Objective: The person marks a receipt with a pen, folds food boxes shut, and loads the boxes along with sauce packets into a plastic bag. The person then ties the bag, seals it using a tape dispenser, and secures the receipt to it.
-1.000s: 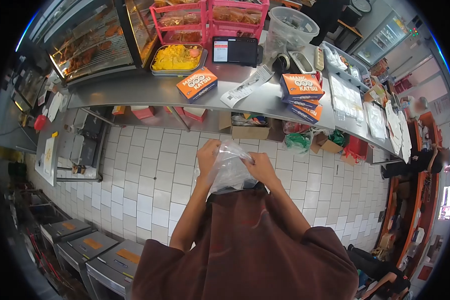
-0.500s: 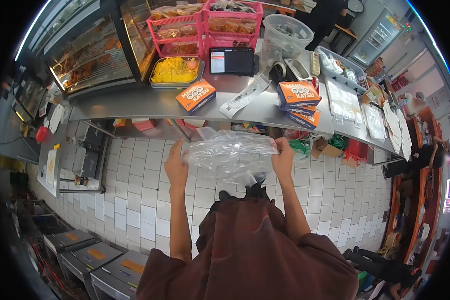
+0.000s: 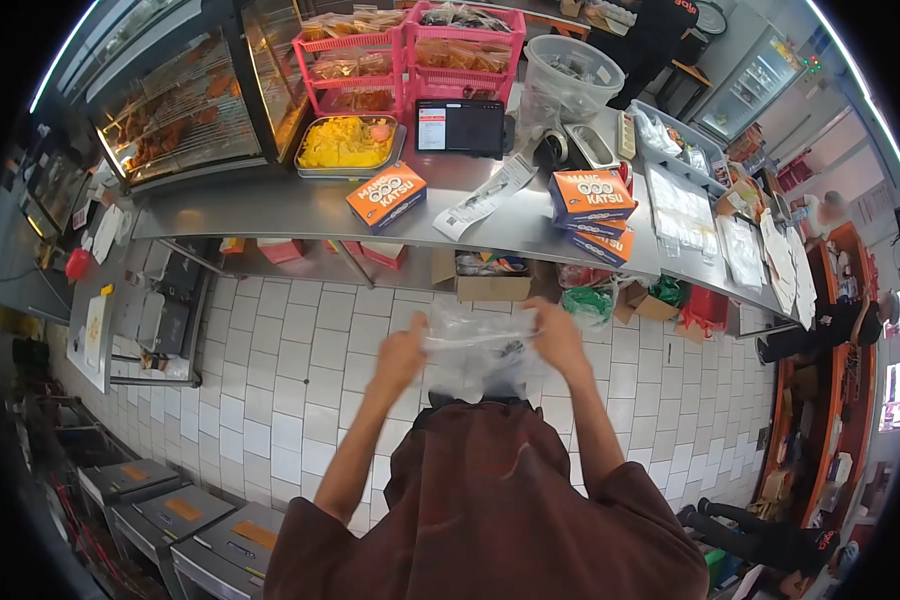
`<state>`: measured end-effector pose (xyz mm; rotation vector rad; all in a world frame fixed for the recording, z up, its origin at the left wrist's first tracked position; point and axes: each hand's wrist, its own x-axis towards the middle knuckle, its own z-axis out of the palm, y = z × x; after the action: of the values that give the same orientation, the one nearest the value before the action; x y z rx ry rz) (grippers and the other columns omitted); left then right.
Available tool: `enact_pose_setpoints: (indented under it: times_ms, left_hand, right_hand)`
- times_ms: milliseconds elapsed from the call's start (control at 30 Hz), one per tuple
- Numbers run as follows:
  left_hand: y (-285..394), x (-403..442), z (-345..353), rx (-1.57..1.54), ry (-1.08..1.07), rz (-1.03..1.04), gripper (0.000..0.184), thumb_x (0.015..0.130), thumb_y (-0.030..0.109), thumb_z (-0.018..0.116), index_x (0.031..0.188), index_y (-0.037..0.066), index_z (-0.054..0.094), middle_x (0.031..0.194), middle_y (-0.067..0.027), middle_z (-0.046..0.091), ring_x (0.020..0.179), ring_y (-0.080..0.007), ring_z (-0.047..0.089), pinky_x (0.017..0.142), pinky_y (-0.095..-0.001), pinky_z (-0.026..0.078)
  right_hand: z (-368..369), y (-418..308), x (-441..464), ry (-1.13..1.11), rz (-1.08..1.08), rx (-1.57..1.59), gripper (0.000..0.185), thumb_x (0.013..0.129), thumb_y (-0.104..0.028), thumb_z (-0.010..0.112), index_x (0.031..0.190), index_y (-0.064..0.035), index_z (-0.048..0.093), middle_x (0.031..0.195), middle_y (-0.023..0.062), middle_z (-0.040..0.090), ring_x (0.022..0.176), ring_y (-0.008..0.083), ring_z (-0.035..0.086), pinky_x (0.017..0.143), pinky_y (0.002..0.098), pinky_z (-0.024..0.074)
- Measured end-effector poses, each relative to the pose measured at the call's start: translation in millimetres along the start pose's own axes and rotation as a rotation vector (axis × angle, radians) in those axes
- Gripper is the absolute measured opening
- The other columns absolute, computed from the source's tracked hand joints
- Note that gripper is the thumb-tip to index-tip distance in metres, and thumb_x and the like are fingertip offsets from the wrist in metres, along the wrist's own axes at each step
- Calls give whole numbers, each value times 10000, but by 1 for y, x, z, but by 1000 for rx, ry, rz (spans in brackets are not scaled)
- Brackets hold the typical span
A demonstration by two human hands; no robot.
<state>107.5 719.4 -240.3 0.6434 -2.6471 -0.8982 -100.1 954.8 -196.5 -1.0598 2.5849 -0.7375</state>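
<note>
A clear plastic bag (image 3: 478, 345) hangs between my hands in front of the counter's edge, above the tiled floor. My left hand (image 3: 403, 350) is closed on one side of its upper edge, and my right hand (image 3: 556, 338) grips the opposite side. Through the film I see floor tiles and dark shoes. On the steel counter (image 3: 310, 210) ahead lie an orange and blue box (image 3: 387, 195) to the left and a few more boxes (image 3: 592, 198) stacked to the right. A long printed receipt (image 3: 485, 198) lies between them.
Behind the boxes stand a tablet (image 3: 460, 128), a tray of yellow food (image 3: 347, 143), pink baskets (image 3: 460, 55) and a clear bucket (image 3: 573, 75). Flat plastic bags (image 3: 680, 212) lie at right. A lit food warmer (image 3: 185, 100) is at left. Other people (image 3: 770, 545) are at the right and back.
My hands have come closer together, the left moving right and lower. The bag, stretched wide before, is now narrower and bunched between them.
</note>
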Motion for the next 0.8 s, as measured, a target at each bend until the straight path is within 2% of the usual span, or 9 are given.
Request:
enact_pose_setpoints:
  times_ms: [67,167,233,300,367,467,667,733,800]
  left_hand:
    - [-8,3,-29,21,190,-24,182,879,48,620,1040,93,549,718,-218,623,686,-418,648,572,-465,474]
    - [13,-37,-50,-170,667,-10,255,792,-13,616,1029,73,578,737,-210,616,678,-432,610,572,-472,452]
    - [-1,-69,-24,-90,582,74,317,753,-53,604,1054,47,615,725,-187,598,633,-403,570,562,-461,435]
    - [-30,-97,25,-14,193,-79,370,763,-67,584,1118,15,647,700,-155,579,604,-318,559,581,-439,443]
    - [-39,-133,47,-402,237,-458,500,786,-65,537,1272,3,634,745,-115,597,748,-212,609,689,-416,505]
    - [-39,-145,30,-310,485,-444,433,820,51,618,1251,25,648,794,-121,637,736,-255,631,759,-417,542]
    - [-112,-203,9,-1666,-232,-930,320,835,144,630,1120,3,665,905,-69,666,901,-206,643,832,-339,534]
    - [-122,-210,-20,-1832,-399,-587,273,760,109,653,1013,4,644,856,-94,670,729,-220,661,669,-360,575]
    - [-95,-188,-72,-1850,-308,-615,286,724,91,683,991,-7,651,832,-84,677,723,-221,666,627,-361,574]
  right_hand:
    - [-23,12,5,448,17,-97,364,845,42,595,1187,-78,629,811,97,631,771,232,625,629,358,495]
    - [-52,-26,-22,1035,-52,475,407,800,76,572,1188,-39,620,918,149,676,776,320,644,627,410,509]
    - [4,27,-62,904,-456,263,308,821,57,527,1109,9,626,811,159,571,744,332,596,662,399,494]
    - [54,51,-85,-25,-21,-253,253,864,-11,560,1091,-2,671,843,157,601,776,361,611,700,441,500]
    - [87,62,-114,211,28,193,216,883,-35,606,1071,-13,710,938,163,678,845,319,661,774,394,522]
    - [95,64,-128,293,400,470,191,910,-38,595,1062,5,704,967,116,706,879,215,665,789,343,517]
    - [33,40,-88,-701,283,1071,218,851,-83,658,1047,10,682,905,29,671,865,109,574,734,291,478]
    - [7,64,-80,-1010,-45,1152,263,825,-108,699,1057,13,679,902,23,668,825,105,571,689,278,460]
    - [-16,68,-75,-1030,-8,1376,338,791,-237,770,977,26,666,852,38,651,746,136,586,655,289,454]
